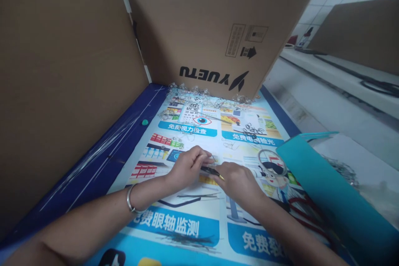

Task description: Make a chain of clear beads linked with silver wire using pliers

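My right hand (238, 183) is closed around the pliers (211, 170), whose dark jaws point left and whose handle shows a bit of yellow. Just left of it, my left hand (188, 166) is pinched shut on a thin wire (213, 159), which curves up beside the plier jaws; its far end is too fine to follow. A silvery bangle (129, 199) circles the left wrist. Below the hands, some straight dark wire pieces (199, 196) lie on the printed sheet, and a bundle of cut wires (190, 239) lies nearer to me.
Bent wire pieces (199, 91) are heaped along the cardboard wall (187, 20). Dark twisted wires (254, 129) and a wire coil (272, 162) lie to the right. A teal box (339, 191) holds more wire. Long wires (90, 158) stretch along the left edge, near a green lump (145, 122).
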Demonstrator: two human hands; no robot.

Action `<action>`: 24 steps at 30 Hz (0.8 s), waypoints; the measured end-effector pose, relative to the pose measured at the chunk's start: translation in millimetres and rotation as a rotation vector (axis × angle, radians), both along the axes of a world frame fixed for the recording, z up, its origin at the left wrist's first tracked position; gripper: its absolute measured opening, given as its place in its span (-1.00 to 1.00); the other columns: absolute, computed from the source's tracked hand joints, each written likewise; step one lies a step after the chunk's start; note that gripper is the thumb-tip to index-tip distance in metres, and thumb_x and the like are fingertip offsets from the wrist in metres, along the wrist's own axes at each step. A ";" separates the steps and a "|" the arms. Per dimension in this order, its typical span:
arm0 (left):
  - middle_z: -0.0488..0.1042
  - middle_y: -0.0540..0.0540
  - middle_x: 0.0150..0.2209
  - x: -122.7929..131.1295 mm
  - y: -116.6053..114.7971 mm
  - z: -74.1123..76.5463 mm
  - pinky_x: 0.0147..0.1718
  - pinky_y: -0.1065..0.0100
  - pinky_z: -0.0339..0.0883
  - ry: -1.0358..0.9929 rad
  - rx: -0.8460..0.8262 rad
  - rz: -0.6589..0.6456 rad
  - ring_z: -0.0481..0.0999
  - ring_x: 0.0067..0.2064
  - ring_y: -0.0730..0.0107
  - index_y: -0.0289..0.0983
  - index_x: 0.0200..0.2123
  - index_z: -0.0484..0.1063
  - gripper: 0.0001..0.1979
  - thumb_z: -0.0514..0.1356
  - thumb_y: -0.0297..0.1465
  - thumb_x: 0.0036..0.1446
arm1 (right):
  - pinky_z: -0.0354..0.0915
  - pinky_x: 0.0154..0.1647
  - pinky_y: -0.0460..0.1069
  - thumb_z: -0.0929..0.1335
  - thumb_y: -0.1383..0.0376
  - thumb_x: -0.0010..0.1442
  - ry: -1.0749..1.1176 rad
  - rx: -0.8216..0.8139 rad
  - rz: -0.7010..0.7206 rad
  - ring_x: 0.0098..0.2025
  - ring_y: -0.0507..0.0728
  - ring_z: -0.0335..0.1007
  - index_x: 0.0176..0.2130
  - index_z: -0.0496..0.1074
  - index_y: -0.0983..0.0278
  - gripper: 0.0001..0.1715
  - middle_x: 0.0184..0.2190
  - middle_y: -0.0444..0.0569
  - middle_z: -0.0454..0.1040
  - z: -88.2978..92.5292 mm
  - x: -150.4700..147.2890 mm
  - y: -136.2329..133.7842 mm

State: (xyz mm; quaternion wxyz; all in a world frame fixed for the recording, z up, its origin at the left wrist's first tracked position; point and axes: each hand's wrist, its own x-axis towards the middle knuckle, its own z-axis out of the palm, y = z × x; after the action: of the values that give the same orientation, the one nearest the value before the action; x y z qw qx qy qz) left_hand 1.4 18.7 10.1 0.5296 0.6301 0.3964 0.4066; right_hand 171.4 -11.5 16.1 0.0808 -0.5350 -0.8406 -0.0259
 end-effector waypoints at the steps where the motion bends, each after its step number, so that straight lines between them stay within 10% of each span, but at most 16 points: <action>1: 0.49 -0.10 -0.21 -0.3 0.1 -0.5 -0.26 0.35 0.38 0.020 0.009 -0.005 0.54 -0.22 0.31 -0.22 -0.37 0.32 -0.84 0.00 -0.32 0.16 | 0.07 -0.49 -0.08 0.33 0.17 0.11 0.005 -0.032 -0.005 -0.42 0.08 0.38 -0.37 0.44 0.21 -0.82 -0.48 -0.10 0.47 1.2 -0.2 0.8; 14: 0.36 0.00 -0.48 -19.4 26.5 9.1 -0.37 0.41 0.14 0.649 0.443 -0.028 0.34 -0.37 0.39 -0.25 -0.49 0.32 -0.81 0.00 -0.42 0.14 | 0.12 -0.28 -0.04 0.27 0.17 0.15 -0.033 -0.070 0.066 -0.29 0.10 0.31 -0.36 0.44 0.23 -0.78 -0.41 -0.05 0.43 5.3 10.1 8.2; 24: 0.41 -0.01 -0.44 -23.5 35.2 9.0 -0.43 0.44 0.14 0.866 0.363 -0.144 0.37 -0.37 0.40 -0.26 -0.49 0.35 -0.77 -0.02 -0.36 0.14 | 0.11 -0.22 -0.04 0.24 0.10 0.17 0.066 -0.027 -0.142 -0.21 0.13 0.28 -0.31 0.43 0.25 -0.69 -0.36 -0.02 0.43 1.1 25.1 22.9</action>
State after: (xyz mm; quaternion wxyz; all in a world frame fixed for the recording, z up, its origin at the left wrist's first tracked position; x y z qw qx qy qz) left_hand -22.0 53.9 19.1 0.2239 0.8499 0.4585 0.1317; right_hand 196.5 11.4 17.3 0.0992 -0.5949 -0.7976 -0.0028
